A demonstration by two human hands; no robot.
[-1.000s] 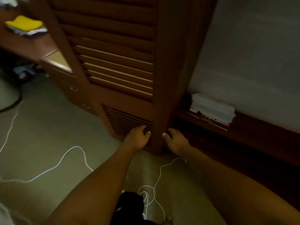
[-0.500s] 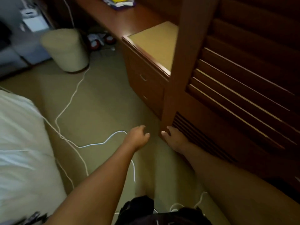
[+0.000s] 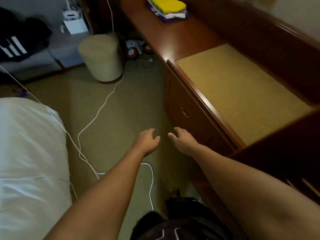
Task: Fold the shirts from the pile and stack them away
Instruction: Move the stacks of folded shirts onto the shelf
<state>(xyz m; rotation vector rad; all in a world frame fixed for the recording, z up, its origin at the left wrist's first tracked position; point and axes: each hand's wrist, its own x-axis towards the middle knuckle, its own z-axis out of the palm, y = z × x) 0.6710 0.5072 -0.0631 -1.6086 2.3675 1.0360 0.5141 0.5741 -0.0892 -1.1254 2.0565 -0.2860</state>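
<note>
A stack of folded shirts [image 3: 167, 8], yellow on top, lies at the far end of the long wooden counter [image 3: 174, 38]. My left hand [image 3: 146, 142] and my right hand [image 3: 181, 141] hang side by side in the air over the carpet, fingers loosely curled, holding nothing. Both are in front of the wooden drawer unit [image 3: 188, 116], the right hand closest to it. No loose pile of shirts is in view.
A white bed [image 3: 29, 161] fills the lower left. White cables [image 3: 97, 116] trail over the carpet. A cream round bin [image 3: 101, 58] stands at the back. A tan mat [image 3: 240, 94] covers the drawer unit's top. Dark clothing [image 3: 19, 42] lies at upper left.
The view has swung left, from the louvred wardrobe door to the drawer unit, carpet and bed. Both hands have come away from the door and now hang free.
</note>
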